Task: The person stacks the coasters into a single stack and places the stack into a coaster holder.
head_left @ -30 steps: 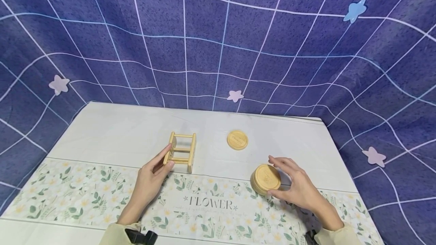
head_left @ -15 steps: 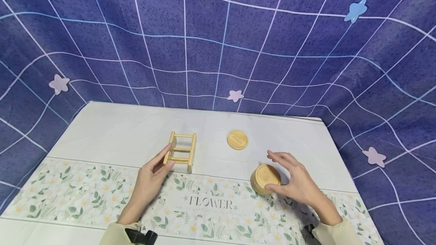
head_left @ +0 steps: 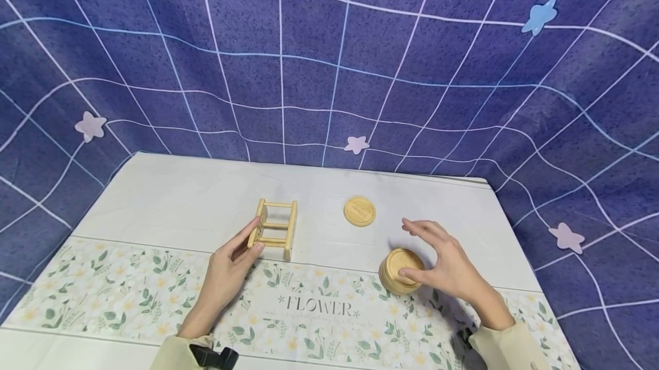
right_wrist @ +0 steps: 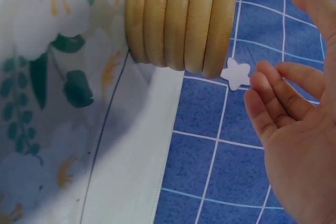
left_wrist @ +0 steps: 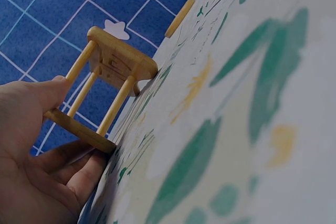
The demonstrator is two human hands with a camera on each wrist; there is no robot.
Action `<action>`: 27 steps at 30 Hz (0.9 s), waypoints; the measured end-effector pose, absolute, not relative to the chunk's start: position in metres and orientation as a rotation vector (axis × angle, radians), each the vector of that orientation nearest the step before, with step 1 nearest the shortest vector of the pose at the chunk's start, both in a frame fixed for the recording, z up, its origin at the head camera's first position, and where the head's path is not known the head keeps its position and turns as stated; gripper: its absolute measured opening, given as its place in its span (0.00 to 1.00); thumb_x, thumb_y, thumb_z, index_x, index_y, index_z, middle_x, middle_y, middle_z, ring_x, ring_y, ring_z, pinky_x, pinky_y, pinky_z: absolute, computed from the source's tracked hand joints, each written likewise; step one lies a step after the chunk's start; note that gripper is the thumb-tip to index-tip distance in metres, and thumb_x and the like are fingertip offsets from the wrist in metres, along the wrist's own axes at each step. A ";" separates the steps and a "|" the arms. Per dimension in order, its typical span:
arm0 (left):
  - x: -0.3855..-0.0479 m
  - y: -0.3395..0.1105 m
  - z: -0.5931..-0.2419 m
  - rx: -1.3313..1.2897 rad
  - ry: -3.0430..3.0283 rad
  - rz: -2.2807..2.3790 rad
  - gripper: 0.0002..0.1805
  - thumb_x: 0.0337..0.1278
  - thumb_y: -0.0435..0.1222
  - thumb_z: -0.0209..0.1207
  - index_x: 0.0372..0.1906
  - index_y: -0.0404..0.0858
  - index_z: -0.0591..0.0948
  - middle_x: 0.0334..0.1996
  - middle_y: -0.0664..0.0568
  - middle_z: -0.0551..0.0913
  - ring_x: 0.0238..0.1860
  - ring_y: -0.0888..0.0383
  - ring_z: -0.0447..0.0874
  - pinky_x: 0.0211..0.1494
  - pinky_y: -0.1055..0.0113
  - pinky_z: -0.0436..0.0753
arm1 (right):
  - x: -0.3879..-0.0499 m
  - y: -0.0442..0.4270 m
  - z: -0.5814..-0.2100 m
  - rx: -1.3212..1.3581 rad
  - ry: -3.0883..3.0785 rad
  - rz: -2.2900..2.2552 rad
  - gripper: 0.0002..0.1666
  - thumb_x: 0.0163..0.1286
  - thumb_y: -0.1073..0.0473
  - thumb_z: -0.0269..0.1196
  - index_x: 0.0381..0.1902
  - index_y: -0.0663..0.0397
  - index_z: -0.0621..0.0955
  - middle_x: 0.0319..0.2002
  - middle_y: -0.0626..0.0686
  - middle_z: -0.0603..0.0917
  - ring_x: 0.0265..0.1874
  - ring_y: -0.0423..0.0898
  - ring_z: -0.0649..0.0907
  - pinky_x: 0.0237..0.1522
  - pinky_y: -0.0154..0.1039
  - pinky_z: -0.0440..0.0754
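Observation:
My left hand [head_left: 229,273] pinches the near-left side of a small wooden coaster holder [head_left: 292,227], which stands on the table. In the left wrist view, thumb and fingers lie on either side of one end panel of the holder [left_wrist: 123,59], and no coaster shows between its bars. My right hand [head_left: 453,264] hovers over a stack of round wooden coasters [head_left: 395,266], fingers apart. The right wrist view shows a gap between that hand [right_wrist: 299,145] and the stack [right_wrist: 181,19] of several coasters. A single coaster [head_left: 360,211] lies flat farther back, between holder and stack.
The white table [head_left: 195,187] carries a floral band with the printed word FLOWER [head_left: 321,304] along its front. A blue grid-patterned curtain [head_left: 309,90] with star shapes rises behind the table and at both sides.
My right hand has lifted off the stack, moving up and slightly away, its thumb now above the top coaster. The left hand, holder and lone coaster stay in place.

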State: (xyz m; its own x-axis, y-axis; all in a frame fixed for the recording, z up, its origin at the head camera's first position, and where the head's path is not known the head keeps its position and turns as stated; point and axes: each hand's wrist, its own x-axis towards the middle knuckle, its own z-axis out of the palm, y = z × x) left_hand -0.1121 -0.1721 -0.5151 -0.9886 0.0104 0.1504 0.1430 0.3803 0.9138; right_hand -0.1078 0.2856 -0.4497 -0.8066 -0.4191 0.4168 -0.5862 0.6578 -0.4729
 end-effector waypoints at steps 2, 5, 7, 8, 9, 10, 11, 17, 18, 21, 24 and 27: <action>-0.112 -0.172 -0.515 -0.140 -2.509 -1.674 0.32 0.83 0.45 0.65 0.85 0.53 0.72 0.83 0.40 0.70 0.75 0.37 0.79 0.65 0.86 0.77 | -0.110 0.285 -0.448 0.816 -2.606 0.887 0.59 0.49 0.55 0.91 0.79 0.54 0.79 0.65 0.51 0.86 0.63 0.54 0.85 0.62 0.57 0.89; -0.112 -0.171 -0.514 -0.140 -2.507 -1.669 0.33 0.83 0.45 0.65 0.85 0.53 0.72 0.83 0.40 0.70 0.75 0.37 0.79 0.65 0.86 0.77 | -0.114 0.284 -0.447 0.822 -2.611 0.897 0.59 0.49 0.55 0.91 0.79 0.54 0.79 0.65 0.51 0.86 0.64 0.55 0.85 0.62 0.59 0.89; -0.112 -0.171 -0.514 -0.140 -2.505 -1.666 0.33 0.83 0.44 0.65 0.85 0.53 0.72 0.83 0.40 0.70 0.75 0.37 0.79 0.65 0.86 0.77 | -0.116 0.283 -0.446 0.827 -2.610 0.898 0.59 0.49 0.55 0.91 0.79 0.54 0.79 0.65 0.52 0.86 0.63 0.55 0.85 0.62 0.60 0.90; -0.113 -0.171 -0.514 -0.142 -2.505 -1.665 0.33 0.83 0.44 0.65 0.85 0.52 0.72 0.83 0.40 0.70 0.75 0.37 0.79 0.65 0.86 0.77 | -0.117 0.283 -0.446 0.830 -2.609 0.898 0.58 0.49 0.55 0.91 0.79 0.55 0.79 0.65 0.52 0.86 0.63 0.55 0.85 0.62 0.60 0.90; -0.113 -0.171 -0.514 -0.144 -2.504 -1.663 0.33 0.83 0.44 0.65 0.85 0.52 0.72 0.83 0.40 0.70 0.75 0.37 0.79 0.65 0.86 0.77 | -0.118 0.283 -0.445 0.833 -2.605 0.898 0.58 0.49 0.56 0.91 0.78 0.56 0.79 0.65 0.52 0.86 0.63 0.56 0.85 0.61 0.60 0.90; -0.113 -0.171 -0.514 -0.145 -2.503 -1.660 0.33 0.83 0.44 0.65 0.85 0.52 0.72 0.83 0.40 0.70 0.75 0.37 0.79 0.65 0.86 0.77 | -0.119 0.282 -0.444 0.840 -2.599 0.893 0.58 0.49 0.56 0.91 0.78 0.57 0.79 0.64 0.53 0.86 0.63 0.56 0.86 0.61 0.60 0.90; -0.113 -0.171 -0.514 -0.146 -2.504 -1.658 0.33 0.83 0.44 0.65 0.85 0.52 0.72 0.83 0.40 0.71 0.75 0.37 0.79 0.65 0.87 0.77 | -0.120 0.282 -0.444 0.845 -2.595 0.889 0.57 0.49 0.57 0.90 0.78 0.57 0.79 0.64 0.53 0.86 0.63 0.56 0.86 0.61 0.60 0.90; -0.113 -0.171 -0.513 -0.147 -2.507 -1.655 0.33 0.83 0.44 0.65 0.85 0.52 0.72 0.82 0.39 0.71 0.75 0.37 0.79 0.65 0.87 0.77 | -0.125 0.281 -0.439 0.854 -2.580 0.900 0.57 0.49 0.58 0.90 0.78 0.56 0.80 0.63 0.52 0.87 0.62 0.56 0.86 0.60 0.60 0.90; -0.113 -0.171 -0.513 -0.146 -2.510 -1.655 0.33 0.83 0.44 0.65 0.85 0.52 0.72 0.82 0.39 0.71 0.75 0.37 0.79 0.65 0.87 0.77 | -0.126 0.281 -0.439 0.853 -2.579 0.903 0.57 0.49 0.58 0.90 0.78 0.56 0.80 0.63 0.52 0.87 0.62 0.56 0.86 0.60 0.60 0.89; -0.112 -0.170 -0.514 -0.139 -2.516 -1.660 0.33 0.83 0.44 0.65 0.85 0.52 0.72 0.83 0.40 0.71 0.75 0.37 0.79 0.66 0.86 0.77 | -0.129 0.281 -0.437 0.848 -2.583 0.900 0.56 0.50 0.57 0.91 0.77 0.56 0.80 0.63 0.52 0.87 0.62 0.56 0.87 0.61 0.60 0.89; -0.112 -0.171 -0.514 -0.136 -2.516 -1.668 0.33 0.83 0.44 0.65 0.86 0.52 0.72 0.83 0.40 0.71 0.75 0.37 0.79 0.66 0.86 0.77 | -0.133 0.280 -0.435 0.855 -2.573 0.893 0.56 0.49 0.56 0.91 0.76 0.57 0.81 0.62 0.52 0.88 0.61 0.56 0.87 0.61 0.61 0.89; -0.112 -0.171 -0.514 -0.140 -2.512 -1.668 0.33 0.83 0.44 0.66 0.86 0.51 0.72 0.82 0.39 0.71 0.75 0.37 0.79 0.66 0.86 0.77 | -0.136 0.280 -0.433 0.859 -2.566 0.890 0.56 0.49 0.56 0.91 0.76 0.56 0.81 0.62 0.52 0.88 0.59 0.56 0.88 0.61 0.60 0.89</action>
State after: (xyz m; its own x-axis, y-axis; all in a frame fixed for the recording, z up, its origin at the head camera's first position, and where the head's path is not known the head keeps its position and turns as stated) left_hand -0.1120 -0.1707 -0.5136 -0.9882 0.0089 0.1531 0.1445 0.3874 0.9105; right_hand -0.1363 0.2799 -0.4330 -0.7791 -0.4417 0.4448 -0.6223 0.6307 -0.4636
